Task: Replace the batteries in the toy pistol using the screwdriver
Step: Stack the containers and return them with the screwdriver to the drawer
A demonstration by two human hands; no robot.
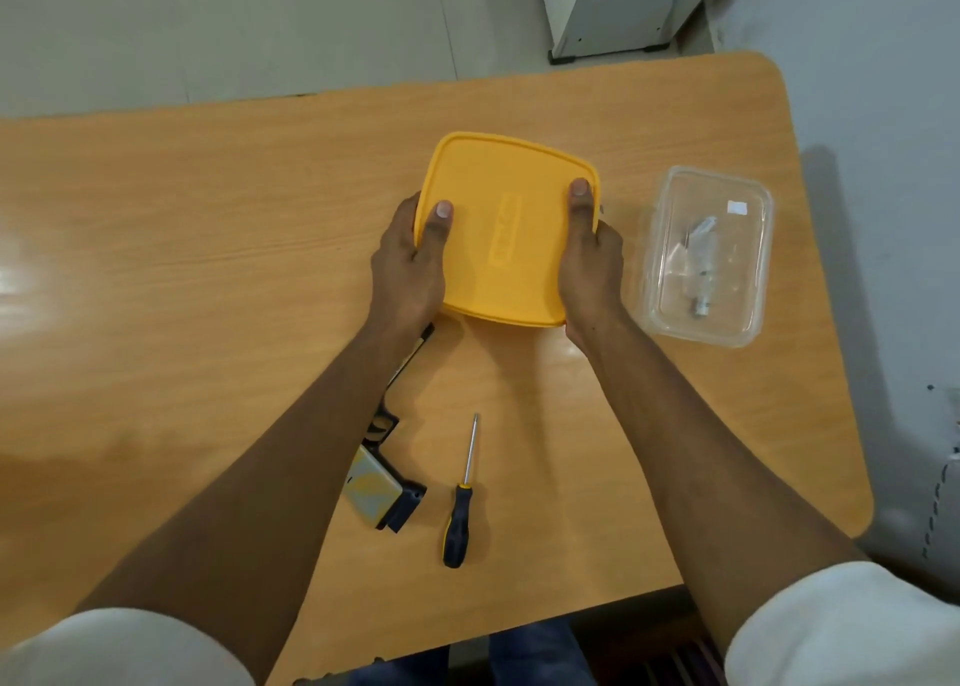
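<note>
A yellow lidded box (506,228) stands in the middle of the wooden table (208,228). My left hand (413,264) grips its left edge and my right hand (589,259) grips its right edge, thumbs on the lid. The toy pistol (387,477), black with a silver and yellow grip, lies near me, partly hidden under my left forearm. A screwdriver (462,498) with a black and yellow handle lies just right of the pistol, tip pointing away from me.
A clear plastic container (670,316) holding small metal parts sits to the right of the yellow box, near the table's right edge. A white cabinet (613,5) stands on the floor beyond the table.
</note>
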